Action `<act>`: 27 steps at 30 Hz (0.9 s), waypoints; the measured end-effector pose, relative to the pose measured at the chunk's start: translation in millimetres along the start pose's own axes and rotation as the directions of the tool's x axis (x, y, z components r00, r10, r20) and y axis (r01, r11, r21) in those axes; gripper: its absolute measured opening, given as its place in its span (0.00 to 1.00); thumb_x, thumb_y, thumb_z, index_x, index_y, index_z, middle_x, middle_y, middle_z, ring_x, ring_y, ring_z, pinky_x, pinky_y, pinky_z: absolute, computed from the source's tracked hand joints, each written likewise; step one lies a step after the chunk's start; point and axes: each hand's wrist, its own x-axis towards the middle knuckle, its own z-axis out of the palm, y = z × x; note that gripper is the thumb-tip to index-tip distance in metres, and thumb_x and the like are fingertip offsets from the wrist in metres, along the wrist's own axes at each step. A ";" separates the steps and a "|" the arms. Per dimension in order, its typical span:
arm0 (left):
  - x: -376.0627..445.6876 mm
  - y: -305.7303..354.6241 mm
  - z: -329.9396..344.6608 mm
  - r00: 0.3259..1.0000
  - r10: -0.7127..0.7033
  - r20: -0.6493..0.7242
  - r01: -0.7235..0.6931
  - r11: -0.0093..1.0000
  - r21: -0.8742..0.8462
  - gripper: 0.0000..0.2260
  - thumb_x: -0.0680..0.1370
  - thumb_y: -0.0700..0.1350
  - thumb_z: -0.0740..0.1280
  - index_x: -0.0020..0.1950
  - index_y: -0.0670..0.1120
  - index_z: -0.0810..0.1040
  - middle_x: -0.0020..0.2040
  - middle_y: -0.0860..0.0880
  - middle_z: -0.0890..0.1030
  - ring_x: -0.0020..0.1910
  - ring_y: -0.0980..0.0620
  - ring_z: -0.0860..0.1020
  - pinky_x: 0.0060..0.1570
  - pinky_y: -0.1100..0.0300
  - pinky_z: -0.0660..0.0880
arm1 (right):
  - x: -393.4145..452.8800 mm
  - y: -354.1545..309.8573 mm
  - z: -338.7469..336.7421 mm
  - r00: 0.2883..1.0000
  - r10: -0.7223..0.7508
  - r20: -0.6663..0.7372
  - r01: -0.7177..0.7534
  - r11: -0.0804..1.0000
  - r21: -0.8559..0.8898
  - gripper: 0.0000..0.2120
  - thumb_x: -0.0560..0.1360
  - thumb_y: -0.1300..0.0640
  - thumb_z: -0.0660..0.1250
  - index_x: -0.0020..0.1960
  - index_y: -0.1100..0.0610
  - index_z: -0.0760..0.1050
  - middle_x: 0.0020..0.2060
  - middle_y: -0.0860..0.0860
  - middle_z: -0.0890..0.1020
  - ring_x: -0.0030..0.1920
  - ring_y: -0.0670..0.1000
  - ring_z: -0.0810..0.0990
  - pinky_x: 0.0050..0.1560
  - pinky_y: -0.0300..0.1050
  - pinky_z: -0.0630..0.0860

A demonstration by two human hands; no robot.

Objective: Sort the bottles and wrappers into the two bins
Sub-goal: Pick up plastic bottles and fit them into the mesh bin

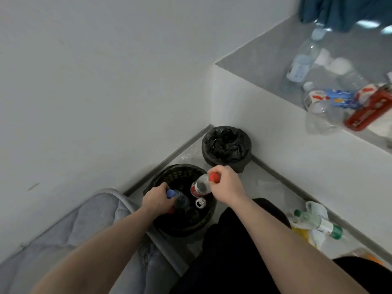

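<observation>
1. The left hand (156, 199) is gripping a clear plastic bottle with a blue cap (179, 200) near its neck, fingers curled round it; the bottle's body is hanging below the fingers inside the near bin.
2. The right hand (226, 183) is gripping a clear plastic bottle with a red cap and red label (199, 186) at its cap end, fingers wrapped round the neck; the bottle is tilting down and away to the left of the fingers, over the same bin.
3. Beneath both sets of fingers, the near round black mesh bin (210, 217) is standing on the floor, holding a silver drink can (200, 203) upright, just below the red-capped bottle.
4. To the right of the right fingers, on the floor by the wall, a clear bottle with a green cap (318, 222) is lying among white and yellow wrappers (314, 236).
5. Just beyond the right fingers, a second round bin lined with a black plastic bag (226, 145) is sitting in the corner.
6. Far beyond and to the right of the fingers, a grey ledge (265, 66) is carrying several clear plastic bottles (303, 60), a blue and white wrapper (339, 98) and a red packet (369, 112), lying close together.
</observation>
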 end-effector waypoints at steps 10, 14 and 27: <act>24.5 -0.4 27.6 0.998 0.043 -0.037 -0.046 0.996 -0.072 0.16 0.78 0.57 0.63 0.64 0.55 0.76 0.56 0.50 0.83 0.55 0.45 0.81 0.49 0.52 0.77 | 23.3 18.7 12.0 0.998 0.043 0.053 -0.035 0.989 -0.142 0.11 0.74 0.54 0.71 0.56 0.45 0.80 0.56 0.47 0.77 0.57 0.50 0.77 0.55 0.44 0.73; 39.1 -5.0 34.6 0.997 0.009 -0.073 -0.022 0.984 -0.179 0.15 0.79 0.56 0.62 0.65 0.57 0.76 0.55 0.53 0.84 0.55 0.48 0.81 0.47 0.54 0.77 | 42.7 23.2 22.2 0.992 0.075 0.097 -0.057 0.982 -0.178 0.10 0.73 0.53 0.72 0.52 0.42 0.78 0.57 0.48 0.78 0.59 0.52 0.78 0.60 0.50 0.76; 61.7 5.1 44.1 0.982 0.065 -0.180 -0.103 0.972 -0.210 0.12 0.80 0.48 0.64 0.60 0.58 0.82 0.56 0.59 0.80 0.54 0.53 0.80 0.54 0.53 0.78 | 89.3 35.7 56.1 0.984 0.124 0.131 -0.091 0.969 -0.228 0.08 0.73 0.53 0.71 0.51 0.44 0.80 0.54 0.49 0.81 0.56 0.52 0.80 0.53 0.44 0.75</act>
